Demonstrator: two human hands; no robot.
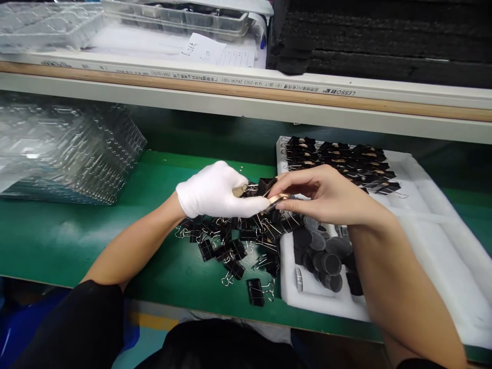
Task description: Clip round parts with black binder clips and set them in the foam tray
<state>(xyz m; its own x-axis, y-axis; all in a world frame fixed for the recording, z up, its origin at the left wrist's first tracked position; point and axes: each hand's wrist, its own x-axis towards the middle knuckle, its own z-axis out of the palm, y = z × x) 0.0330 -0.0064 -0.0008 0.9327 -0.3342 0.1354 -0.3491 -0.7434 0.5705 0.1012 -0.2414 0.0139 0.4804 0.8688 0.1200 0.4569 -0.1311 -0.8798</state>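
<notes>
My left hand (217, 192), in a white glove, is closed with its fingers around a black binder clip (266, 185). Bare and pinching, my right hand (326, 195) grips a thin flat piece (277, 201) with a gold-coloured face and a dark edge, at the clip's mouth. The fingertips of both hands meet here and partly hide clip and piece. Below them a heap of loose black binder clips (234, 251) with silver wire handles lies on the green table. To the right, dark round discs (330, 264) are piled in a compartment of a white foam tray (426, 256).
Rows of binder clips (338, 156) holding gold-coloured pieces stand at the tray's far end. Stacked clear plastic trays (73, 154) occupy the left of the green table (165, 271). A shelf edge (230, 100) crosses above, carrying plastic trays, papers and black foam (384, 41).
</notes>
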